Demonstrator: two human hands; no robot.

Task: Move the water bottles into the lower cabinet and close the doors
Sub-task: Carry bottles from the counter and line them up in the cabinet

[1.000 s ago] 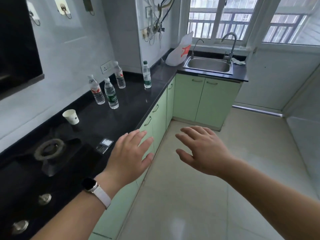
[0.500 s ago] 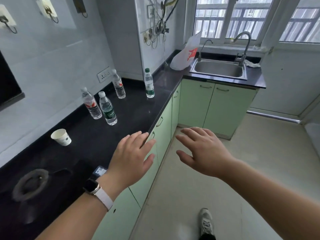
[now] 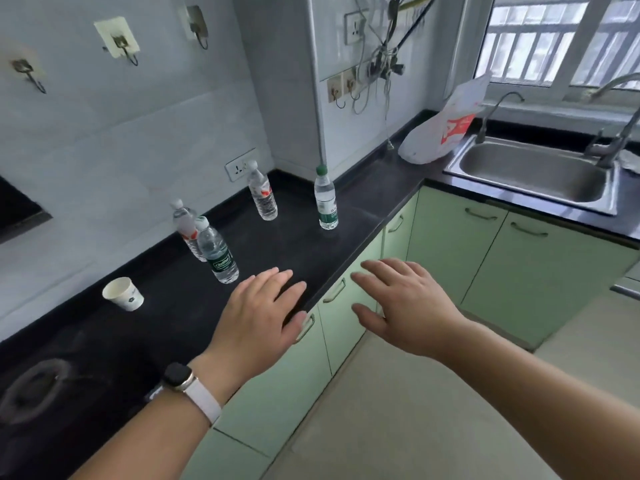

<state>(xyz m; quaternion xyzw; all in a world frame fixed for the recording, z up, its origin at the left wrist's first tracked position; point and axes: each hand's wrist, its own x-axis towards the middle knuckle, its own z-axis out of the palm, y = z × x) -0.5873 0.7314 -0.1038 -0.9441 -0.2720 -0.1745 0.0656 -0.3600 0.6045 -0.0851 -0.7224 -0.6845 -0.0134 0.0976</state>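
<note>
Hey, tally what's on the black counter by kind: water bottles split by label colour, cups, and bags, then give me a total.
Red-label water bottles: 2
Green-label water bottles: 2
Paper cup: 1
Plastic bag: 1
Total: 6

Single view: head-worn, wide-angle, pitched forward and down. It faces along the black countertop (image 3: 374, 188) toward the corner sink (image 3: 519, 168) and window (image 3: 540, 39) at the far end. The left hand (image 3: 256, 317) and right hand (image 3: 405, 306) lie nearest the lens, with the forearms entering from the bottom edge.
</note>
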